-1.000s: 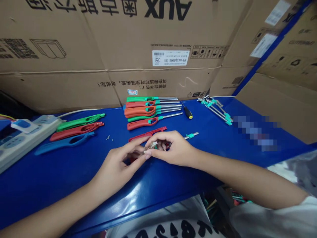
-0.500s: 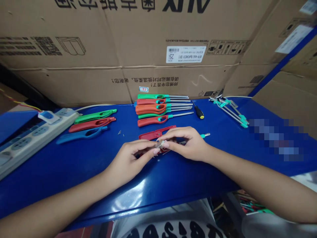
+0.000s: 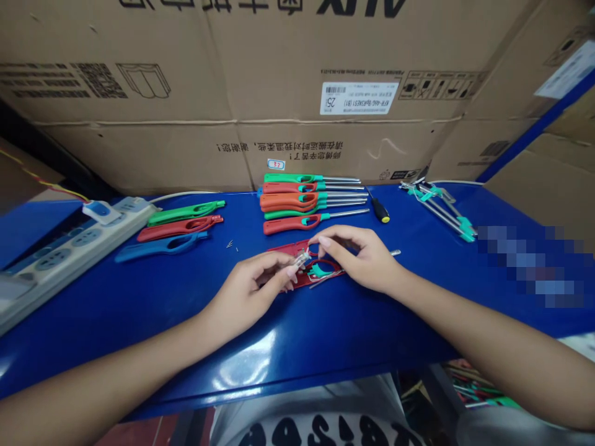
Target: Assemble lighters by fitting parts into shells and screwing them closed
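My left hand (image 3: pixel 260 282) is closed, pinching a small clear plastic lighter fuel tank (image 3: pixel 301 260) with a whitish end between thumb and fingers. Just right of the tank, my right hand (image 3: pixel 356 254) has its thumb and fingertips drawn together; whatever they hold, if anything, is too small to make out. Beneath both hands lies a red lighter shell half (image 3: pixel 287 287) with a teal trigger (image 3: pixel 318 271) and thin wires in it. Behind it is another red shell half (image 3: pixel 288 249), partly covered by my hands. A metal tip (image 3: pixel 395 252) shows past my right hand.
Several assembled lighters (image 3: pixel 290 201) lie in a row at the back, beside a screwdriver (image 3: pixel 380 209). Green, red and blue handle shells (image 3: pixel 179 228) and a power strip (image 3: pixel 79 241) are at left. Small screws (image 3: pixel 229 244) lie between. Metal rods with teal parts (image 3: pixel 439 207) are at right.
My right hand has come away from the fuel tank, a little up and right. The left hand keeps the tank, now more visible. The view has shifted slightly.
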Motion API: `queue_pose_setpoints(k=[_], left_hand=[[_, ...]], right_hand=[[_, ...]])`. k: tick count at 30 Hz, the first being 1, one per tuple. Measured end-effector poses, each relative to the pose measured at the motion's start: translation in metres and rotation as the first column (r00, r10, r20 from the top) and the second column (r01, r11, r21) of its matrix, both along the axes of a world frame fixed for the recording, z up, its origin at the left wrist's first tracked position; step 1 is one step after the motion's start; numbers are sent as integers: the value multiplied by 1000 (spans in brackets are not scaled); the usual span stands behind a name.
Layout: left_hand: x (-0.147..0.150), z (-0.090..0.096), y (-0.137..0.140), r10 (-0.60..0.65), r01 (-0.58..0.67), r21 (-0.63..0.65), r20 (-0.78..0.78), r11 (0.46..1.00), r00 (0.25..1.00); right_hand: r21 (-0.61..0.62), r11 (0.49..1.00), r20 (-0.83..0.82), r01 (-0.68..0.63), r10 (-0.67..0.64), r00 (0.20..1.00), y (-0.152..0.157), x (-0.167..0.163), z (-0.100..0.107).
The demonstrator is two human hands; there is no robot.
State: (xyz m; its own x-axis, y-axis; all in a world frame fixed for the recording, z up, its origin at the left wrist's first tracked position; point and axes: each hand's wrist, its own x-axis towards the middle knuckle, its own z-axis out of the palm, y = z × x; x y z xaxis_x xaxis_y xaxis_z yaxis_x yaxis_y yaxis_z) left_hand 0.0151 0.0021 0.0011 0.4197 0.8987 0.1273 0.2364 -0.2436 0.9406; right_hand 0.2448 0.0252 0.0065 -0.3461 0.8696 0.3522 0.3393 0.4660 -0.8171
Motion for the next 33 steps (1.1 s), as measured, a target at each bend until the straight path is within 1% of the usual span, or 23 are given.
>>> queue_pose_setpoints(k=[1, 3, 5, 6, 8, 11, 13, 15, 18, 19, 21, 23, 25, 27, 31, 33], left_hand=[[0, 0, 1, 13, -12, -51, 27, 999, 1000], [1, 1, 2, 30, -23, -120, 57, 993, 998], [1, 2, 3, 35, -24, -147, 73, 989, 997], [2, 3, 4, 33, -21, -155, 78, 988, 996], [2, 4, 4, 33, -17, -178, 89, 984, 995], [3, 5, 3, 31, -10, -228, 89, 974, 996], [3, 6, 3, 17, 0, -242, 71, 970, 997], [3, 6, 3, -5, 16, -241, 48, 970, 999], [2, 5, 4, -14, 19, -230, 23, 973, 1000], [2, 4, 5, -9, 12, -224, 14, 974, 1000], [1, 3, 6, 5, -8, -201, -11, 980, 1000], [1, 3, 7, 26, -34, -158, -46, 987, 999], [0, 3, 7, 43, -52, -109, -87, 993, 995], [0, 4, 7, 45, -54, -75, -121, 996, 992], [-2, 3, 7, 50, -55, -31, -151, 998, 987], [-2, 2, 7, 59, -64, -29, -154, 998, 986]], right_hand=[[6, 1000, 34, -28, 27, 999, 1, 2, 1], [47, 986, 141, -158, 150, 979, 2, 7, 3], [74, 948, 275, -310, 280, 920, 2, 10, 6], [69, 930, 335, -361, 319, 886, 1, 10, 7], [52, 915, 428, -400, 341, 837, -1, 11, 7], [58, 911, 474, -408, 334, 815, -2, 9, 3], [61, 908, 441, -414, 348, 827, -1, 8, 1], [61, 913, 360, -403, 356, 862, 1, 7, -2], [45, 950, 243, -309, 290, 926, 4, 7, -4], [20, 965, 219, -261, 250, 943, 4, 6, -5], [-99, 978, 164, -184, 199, 966, 5, 6, -7], [-251, 952, 86, -174, 200, 976, 5, 5, -9], [-346, 915, 21, -210, 231, 973, 5, 5, -10], [-365, 901, 0, -235, 252, 968, 4, 4, -12], [-360, 900, -14, -247, 259, 966, 3, 3, -14], [-331, 907, -20, -260, 269, 963, 2, 4, -14]])
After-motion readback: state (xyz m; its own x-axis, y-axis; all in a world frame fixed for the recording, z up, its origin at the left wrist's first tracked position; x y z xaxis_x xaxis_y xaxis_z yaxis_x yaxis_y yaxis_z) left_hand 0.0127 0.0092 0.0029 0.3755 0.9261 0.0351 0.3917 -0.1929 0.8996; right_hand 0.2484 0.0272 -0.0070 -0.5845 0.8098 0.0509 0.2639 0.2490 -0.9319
